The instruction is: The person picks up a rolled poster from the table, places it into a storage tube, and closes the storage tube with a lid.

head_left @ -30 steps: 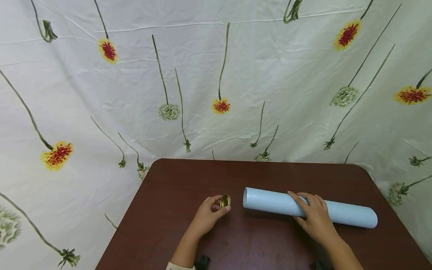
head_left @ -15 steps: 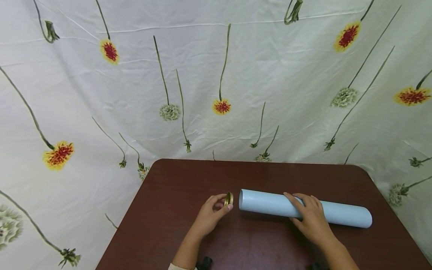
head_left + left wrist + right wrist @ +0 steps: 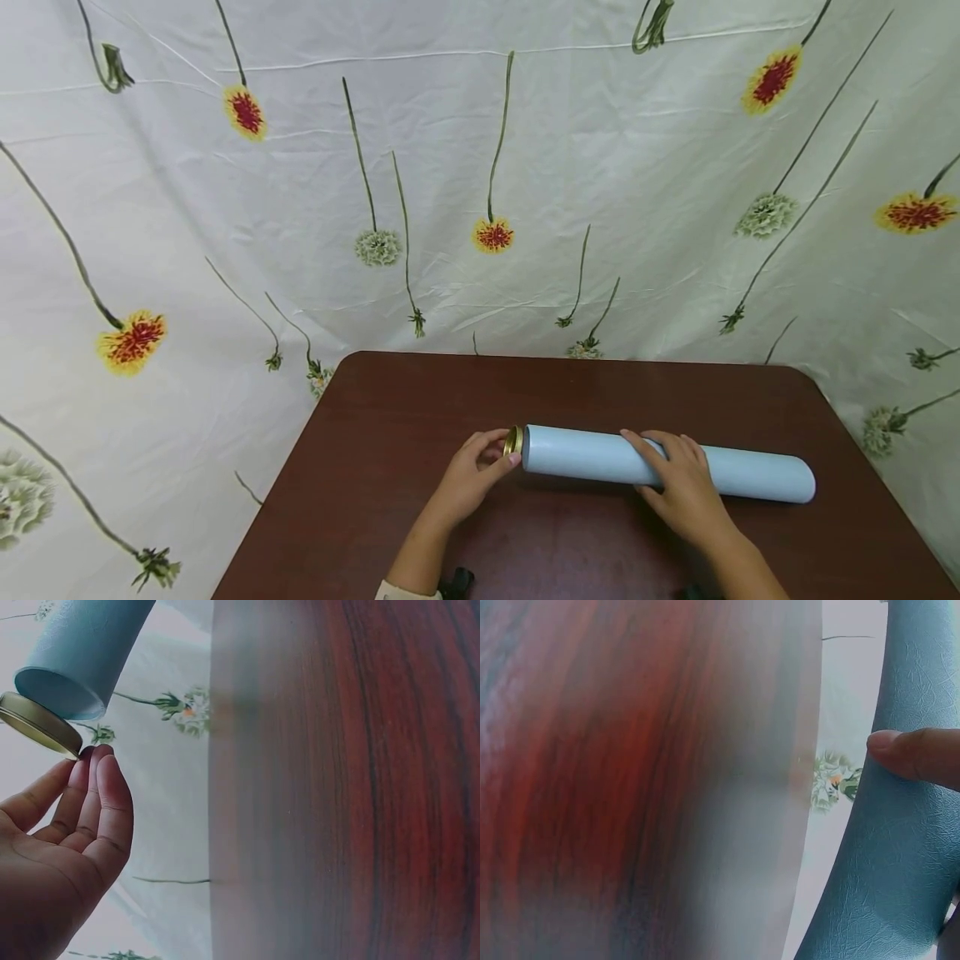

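Observation:
A long light-blue tube (image 3: 577,452) with a hollow left end lies across the right half of the view, just over the table. My right hand (image 3: 686,483) grips it around the middle from above; in the right wrist view the thumb (image 3: 911,750) lies against its textured surface. Between the thumb and fingertips of my left hand (image 3: 468,479) is a round gold lid (image 3: 513,443), held on edge at the tube's open end. The left wrist view shows the lid (image 3: 39,724) tilted at the tube's mouth (image 3: 64,694), not covering it.
The dark red-brown table (image 3: 390,408) has rounded far corners. Behind and beside it hangs a white cloth (image 3: 435,283) printed with flowers. A small black object (image 3: 456,583) shows by the left forearm at the bottom edge.
The tube has moved left in my right hand. My left hand has shifted slightly right with the lid, and the gap between lid and tube has closed.

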### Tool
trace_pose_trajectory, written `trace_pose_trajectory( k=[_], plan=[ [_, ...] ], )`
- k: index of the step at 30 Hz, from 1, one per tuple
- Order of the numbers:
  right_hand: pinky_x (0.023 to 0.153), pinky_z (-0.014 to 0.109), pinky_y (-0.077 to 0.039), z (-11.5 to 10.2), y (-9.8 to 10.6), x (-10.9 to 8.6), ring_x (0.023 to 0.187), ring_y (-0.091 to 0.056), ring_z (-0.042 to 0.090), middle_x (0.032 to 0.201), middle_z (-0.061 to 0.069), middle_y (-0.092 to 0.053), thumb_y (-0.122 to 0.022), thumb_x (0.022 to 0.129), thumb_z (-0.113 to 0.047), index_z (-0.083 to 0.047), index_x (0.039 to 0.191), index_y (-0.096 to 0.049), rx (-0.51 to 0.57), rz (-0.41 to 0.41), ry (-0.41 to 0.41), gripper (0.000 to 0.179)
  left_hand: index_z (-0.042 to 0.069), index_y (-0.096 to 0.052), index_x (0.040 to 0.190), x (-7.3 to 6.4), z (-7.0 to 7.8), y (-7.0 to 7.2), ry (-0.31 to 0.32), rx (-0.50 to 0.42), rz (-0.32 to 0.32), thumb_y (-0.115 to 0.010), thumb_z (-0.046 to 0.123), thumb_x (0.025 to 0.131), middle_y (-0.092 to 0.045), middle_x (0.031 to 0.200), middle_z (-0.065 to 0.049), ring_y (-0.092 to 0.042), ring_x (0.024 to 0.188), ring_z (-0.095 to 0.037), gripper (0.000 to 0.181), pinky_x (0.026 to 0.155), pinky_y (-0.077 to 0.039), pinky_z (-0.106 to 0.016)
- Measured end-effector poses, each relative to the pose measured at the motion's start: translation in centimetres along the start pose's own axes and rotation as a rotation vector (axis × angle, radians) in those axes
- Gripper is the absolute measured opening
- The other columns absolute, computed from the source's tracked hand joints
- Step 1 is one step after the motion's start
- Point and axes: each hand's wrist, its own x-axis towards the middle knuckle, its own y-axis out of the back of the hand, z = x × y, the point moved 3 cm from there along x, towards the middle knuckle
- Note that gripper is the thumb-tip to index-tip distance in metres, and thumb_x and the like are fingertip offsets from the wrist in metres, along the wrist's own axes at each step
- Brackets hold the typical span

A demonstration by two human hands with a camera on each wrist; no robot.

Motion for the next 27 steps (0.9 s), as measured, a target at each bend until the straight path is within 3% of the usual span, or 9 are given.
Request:
trace_pose_trajectory(
  k=[9,20,27],
  plan=[
    [0.105,0.062,-0.031,-0.4,-0.2,0.0,0.117,-0.056,0.034,0.126,0.014,-0.06,-0.097,0.055,-0.004,-0.026,0.146,-0.054,0.002,-0.01,-0.001,0.103,0.011,-0.062,0.134,0.2,-0.2,-0.4,-0.021,-0.007,-0.008,-0.072,0.036,0.093,-0.061,0.114,-0.007,-0.062,0.11,-0.019,0.05,0.085,-0.051,-0.023],
    [0.105,0.062,-0.031,-0.6,-0.4,-0.3,0.118,-0.056,0.034,0.127,0.014,-0.06,-0.097,0.056,-0.004,-0.025,0.146,-0.054,0.003,-0.027,-0.011,0.102,0.013,-0.061,0.135,0.0,-0.2,-0.7,0.007,-0.017,-0.041,-0.072,0.039,0.093,-0.063,0.121,-0.01,-0.063,0.113,-0.023,0.05,0.086,-0.052,-0.025],
    [0.104,0.062,-0.032,-0.9,-0.4,-0.1,0.118,-0.056,0.034,0.126,0.013,-0.06,-0.097,0.057,-0.006,-0.026,0.145,-0.054,0.011,-0.029,-0.007,0.101,0.007,-0.047,0.138,-0.1,-0.4,-1.4,0.075,-0.233,-0.113,-0.066,0.035,0.097,-0.063,0.132,-0.015,-0.062,0.117,-0.022,0.053,0.097,-0.05,-0.034]
  ],
)
